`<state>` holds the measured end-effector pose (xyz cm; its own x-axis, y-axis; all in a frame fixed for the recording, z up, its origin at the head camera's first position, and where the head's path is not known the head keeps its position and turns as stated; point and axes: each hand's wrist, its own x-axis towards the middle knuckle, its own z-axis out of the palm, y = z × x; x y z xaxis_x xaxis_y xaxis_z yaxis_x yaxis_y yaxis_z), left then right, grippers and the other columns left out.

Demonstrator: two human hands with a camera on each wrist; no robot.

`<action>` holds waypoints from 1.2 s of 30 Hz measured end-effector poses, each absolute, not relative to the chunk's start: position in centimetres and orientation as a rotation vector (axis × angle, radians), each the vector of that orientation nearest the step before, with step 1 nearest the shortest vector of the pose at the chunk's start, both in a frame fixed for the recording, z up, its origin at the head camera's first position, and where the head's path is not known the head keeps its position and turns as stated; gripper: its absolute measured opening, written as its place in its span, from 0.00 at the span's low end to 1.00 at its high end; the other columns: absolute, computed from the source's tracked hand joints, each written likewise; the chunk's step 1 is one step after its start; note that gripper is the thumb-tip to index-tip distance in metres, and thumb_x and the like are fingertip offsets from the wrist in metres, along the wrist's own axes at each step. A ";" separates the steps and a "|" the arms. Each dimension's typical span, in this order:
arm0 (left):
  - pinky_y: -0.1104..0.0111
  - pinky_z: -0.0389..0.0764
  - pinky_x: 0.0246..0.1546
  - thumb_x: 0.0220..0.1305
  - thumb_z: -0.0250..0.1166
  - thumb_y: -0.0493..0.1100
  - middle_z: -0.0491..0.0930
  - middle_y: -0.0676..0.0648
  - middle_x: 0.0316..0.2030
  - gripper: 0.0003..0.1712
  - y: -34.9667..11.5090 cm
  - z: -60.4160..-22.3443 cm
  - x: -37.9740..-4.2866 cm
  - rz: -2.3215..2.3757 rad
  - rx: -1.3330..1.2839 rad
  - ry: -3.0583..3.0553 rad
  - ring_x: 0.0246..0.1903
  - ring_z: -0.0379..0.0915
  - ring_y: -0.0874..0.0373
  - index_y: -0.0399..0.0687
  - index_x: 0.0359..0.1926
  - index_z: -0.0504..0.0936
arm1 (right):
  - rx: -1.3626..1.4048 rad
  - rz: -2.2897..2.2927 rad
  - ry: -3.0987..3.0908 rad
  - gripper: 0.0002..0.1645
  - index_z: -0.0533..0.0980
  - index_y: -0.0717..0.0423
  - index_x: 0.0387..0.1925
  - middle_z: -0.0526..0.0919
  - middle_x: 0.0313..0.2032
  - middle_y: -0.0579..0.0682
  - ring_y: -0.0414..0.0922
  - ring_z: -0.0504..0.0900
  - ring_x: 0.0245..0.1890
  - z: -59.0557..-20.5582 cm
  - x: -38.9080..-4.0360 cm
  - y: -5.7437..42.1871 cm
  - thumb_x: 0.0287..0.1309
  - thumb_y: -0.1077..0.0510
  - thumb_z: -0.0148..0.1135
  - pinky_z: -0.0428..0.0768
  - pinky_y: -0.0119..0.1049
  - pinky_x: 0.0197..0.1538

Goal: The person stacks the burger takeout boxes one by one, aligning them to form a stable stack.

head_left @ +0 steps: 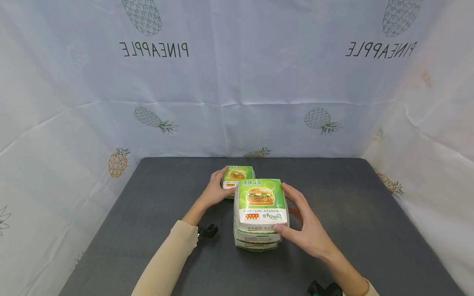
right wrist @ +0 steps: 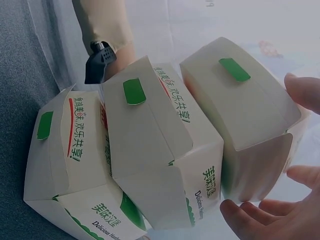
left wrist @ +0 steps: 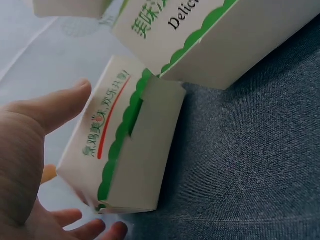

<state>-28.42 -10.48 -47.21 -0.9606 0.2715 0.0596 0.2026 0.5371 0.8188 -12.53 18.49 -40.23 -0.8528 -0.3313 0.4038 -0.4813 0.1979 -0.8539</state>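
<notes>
Three burger boxes stand in a stack at the table's middle. The top burger box (head_left: 261, 201) has a green-and-white lid with a burger picture. My right hand (head_left: 309, 226) grips it, thumb at the front edge, fingers along the right side and back. In the right wrist view the top box (right wrist: 245, 100) leans above the middle box (right wrist: 160, 130) and the lowest box (right wrist: 70, 160). Whether it bears on the middle one I cannot tell. Behind the stack is another burger box (head_left: 238, 173). My left hand (head_left: 214, 191) is around its left side, thumb and fingers spread (left wrist: 65, 107).
The dark grey table (head_left: 352, 213) extends on both sides of the boxes. A white pineapple-print cloth (head_left: 237, 78) hangs behind and beside it. Black wrist cameras (head_left: 208, 231) sit on both wrists.
</notes>
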 end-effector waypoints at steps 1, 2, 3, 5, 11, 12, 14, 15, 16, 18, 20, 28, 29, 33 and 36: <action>0.42 0.66 0.64 0.63 0.72 0.48 0.46 0.31 0.76 0.53 -10.4 -47.3 -28.5 1.420 0.412 2.683 0.72 0.52 0.34 0.45 0.81 0.51 | 0.796 1.738 -2.324 0.57 0.51 0.46 0.81 0.52 0.77 0.47 0.42 0.58 0.73 -40.3 -12.5 18.5 0.57 0.68 0.71 0.67 0.30 0.66; 0.41 0.66 0.64 0.63 0.72 0.48 0.46 0.31 0.75 0.53 -10.4 -47.4 -28.6 1.423 0.412 2.678 0.72 0.52 0.34 0.44 0.81 0.51 | 0.799 1.740 -2.320 0.57 0.51 0.47 0.81 0.52 0.77 0.47 0.42 0.58 0.74 -40.4 -12.6 18.5 0.57 0.68 0.71 0.67 0.29 0.66; 0.41 0.66 0.64 0.63 0.72 0.48 0.46 0.30 0.75 0.54 -10.4 -47.5 -28.7 1.425 0.412 2.673 0.72 0.51 0.34 0.44 0.81 0.51 | 0.800 1.743 -2.317 0.57 0.51 0.47 0.81 0.52 0.77 0.48 0.42 0.58 0.74 -40.4 -12.6 18.5 0.57 0.68 0.71 0.67 0.29 0.66; 0.41 0.65 0.64 0.62 0.72 0.49 0.46 0.30 0.75 0.54 -10.3 -47.6 -28.9 1.423 0.414 2.665 0.73 0.50 0.34 0.43 0.81 0.51 | 0.803 1.747 -2.312 0.57 0.51 0.47 0.81 0.52 0.77 0.48 0.42 0.58 0.74 -40.5 -12.6 18.5 0.57 0.69 0.71 0.67 0.28 0.66; 0.42 0.63 0.66 0.59 0.74 0.52 0.44 0.32 0.76 0.58 -10.3 -47.9 -29.1 1.409 0.407 2.652 0.74 0.48 0.36 0.45 0.81 0.51 | 0.822 1.731 -2.303 0.57 0.51 0.49 0.81 0.53 0.77 0.49 0.42 0.59 0.73 -40.7 -12.6 18.5 0.57 0.69 0.71 0.67 0.28 0.65; 0.42 0.63 0.66 0.58 0.74 0.52 0.44 0.32 0.77 0.58 -10.3 -47.9 -29.1 1.408 0.407 2.649 0.74 0.47 0.37 0.45 0.81 0.51 | 0.821 1.731 -2.304 0.57 0.51 0.49 0.81 0.53 0.77 0.49 0.42 0.59 0.73 -40.7 -12.6 18.5 0.57 0.69 0.71 0.67 0.28 0.65; 0.43 0.63 0.66 0.58 0.75 0.52 0.44 0.33 0.77 0.59 -10.3 -48.0 -29.1 1.419 0.410 2.642 0.74 0.48 0.37 0.45 0.81 0.50 | 0.817 1.735 -2.308 0.57 0.51 0.49 0.81 0.52 0.77 0.49 0.42 0.59 0.73 -40.6 -12.6 18.5 0.57 0.69 0.71 0.67 0.30 0.66; 0.43 0.63 0.67 0.58 0.75 0.52 0.45 0.34 0.77 0.59 -10.2 -48.0 -29.1 1.420 0.410 2.639 0.74 0.49 0.37 0.45 0.81 0.50 | 0.812 1.740 -2.311 0.57 0.51 0.48 0.81 0.52 0.77 0.49 0.42 0.59 0.73 -40.6 -12.6 18.5 0.57 0.68 0.71 0.67 0.30 0.66; 0.44 0.63 0.67 0.58 0.75 0.53 0.45 0.35 0.77 0.59 -10.2 -48.0 -29.1 1.424 0.410 2.637 0.74 0.49 0.38 0.46 0.81 0.50 | 0.808 1.744 -2.312 0.57 0.51 0.48 0.81 0.52 0.77 0.48 0.42 0.59 0.73 -40.5 -12.5 18.5 0.57 0.68 0.71 0.68 0.31 0.66; 0.45 0.62 0.67 0.58 0.75 0.52 0.46 0.35 0.77 0.59 -10.2 -48.1 -29.1 1.432 0.413 2.634 0.74 0.50 0.39 0.45 0.81 0.49 | 0.803 1.753 -2.313 0.57 0.51 0.47 0.81 0.52 0.77 0.48 0.42 0.59 0.73 -40.5 -12.5 18.5 0.57 0.68 0.71 0.68 0.31 0.66; 0.45 0.62 0.68 0.58 0.74 0.52 0.47 0.35 0.78 0.59 -10.1 -48.1 -29.2 1.441 0.416 2.637 0.74 0.51 0.39 0.44 0.81 0.49 | 0.806 1.756 -2.311 0.57 0.51 0.47 0.81 0.52 0.77 0.48 0.42 0.59 0.73 -40.5 -12.5 18.5 0.57 0.68 0.71 0.68 0.31 0.66; 0.45 0.60 0.69 0.57 0.75 0.54 0.50 0.37 0.78 0.59 -9.9 -48.1 -29.1 1.458 0.389 2.663 0.74 0.51 0.40 0.45 0.81 0.52 | 0.830 1.746 -2.289 0.57 0.51 0.49 0.80 0.52 0.77 0.50 0.42 0.59 0.73 -40.6 -12.7 18.5 0.56 0.69 0.71 0.68 0.28 0.65; 0.45 0.60 0.69 0.57 0.75 0.54 0.50 0.37 0.78 0.59 -9.9 -48.1 -29.1 1.456 0.386 2.670 0.74 0.52 0.40 0.45 0.81 0.52 | 0.829 1.745 -2.288 0.57 0.51 0.49 0.80 0.52 0.77 0.50 0.42 0.59 0.73 -40.6 -12.7 18.5 0.56 0.70 0.71 0.67 0.28 0.65; 0.45 0.61 0.68 0.57 0.75 0.53 0.51 0.37 0.78 0.58 -10.0 -47.9 -29.0 1.467 0.381 2.681 0.74 0.53 0.40 0.44 0.80 0.52 | 0.828 1.742 -2.288 0.57 0.51 0.50 0.80 0.52 0.77 0.50 0.42 0.59 0.73 -40.6 -12.7 18.5 0.56 0.69 0.71 0.67 0.27 0.65; 0.46 0.61 0.68 0.57 0.75 0.52 0.51 0.37 0.78 0.58 -10.1 -47.5 -29.0 1.474 0.376 2.693 0.74 0.53 0.41 0.45 0.80 0.53 | 0.823 1.743 -2.293 0.57 0.51 0.50 0.80 0.52 0.77 0.50 0.42 0.59 0.73 -40.5 -12.6 18.5 0.56 0.69 0.71 0.67 0.28 0.65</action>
